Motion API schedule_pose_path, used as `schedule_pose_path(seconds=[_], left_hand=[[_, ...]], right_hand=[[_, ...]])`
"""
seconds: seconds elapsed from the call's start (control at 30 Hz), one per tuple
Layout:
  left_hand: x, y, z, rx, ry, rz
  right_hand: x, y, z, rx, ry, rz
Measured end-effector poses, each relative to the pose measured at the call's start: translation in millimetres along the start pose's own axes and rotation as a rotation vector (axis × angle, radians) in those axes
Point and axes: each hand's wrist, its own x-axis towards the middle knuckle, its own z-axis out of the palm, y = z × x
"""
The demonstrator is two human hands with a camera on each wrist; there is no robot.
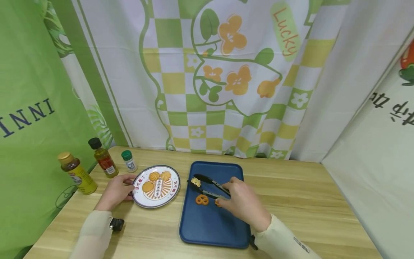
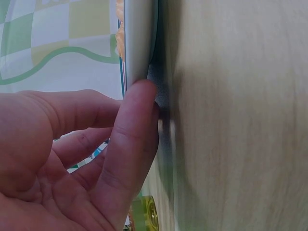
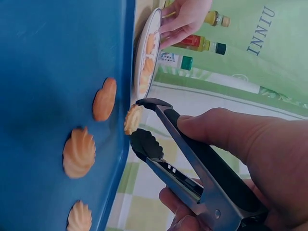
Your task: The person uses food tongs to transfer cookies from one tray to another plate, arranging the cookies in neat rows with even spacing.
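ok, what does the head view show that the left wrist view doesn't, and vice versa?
Head only: the right hand holding tongs, the navy tray, the pretzel-shaped cookie on it.
Left wrist only: the underside of the plate.
Both: the left hand at the plate, cookies on it, wood-grain table, checkered curtain.

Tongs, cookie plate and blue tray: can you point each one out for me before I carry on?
Tongs [image 3: 214, 166]: right wrist view, on the black pad of one arm.
Cookie plate [image 1: 155, 203]: head view, on its bare near rim.
Blue tray [image 1: 213, 228]: head view, on its bare near floor.
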Motion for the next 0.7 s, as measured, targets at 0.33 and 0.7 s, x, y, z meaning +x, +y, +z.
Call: schedule_pose_path(seconds=[0.33, 0.7], left_hand=[[-0.3, -1.3, 0.3, -0.002, 0.0, 0.001], [0.6, -1.7, 0.7, -0.009, -0.001, 0.008]], right_hand=[[9.3, -25.8, 21.2, 0.052, -0.009, -0.107], [31.5, -58.6, 46.0, 0.069, -0.024, -0.196]])
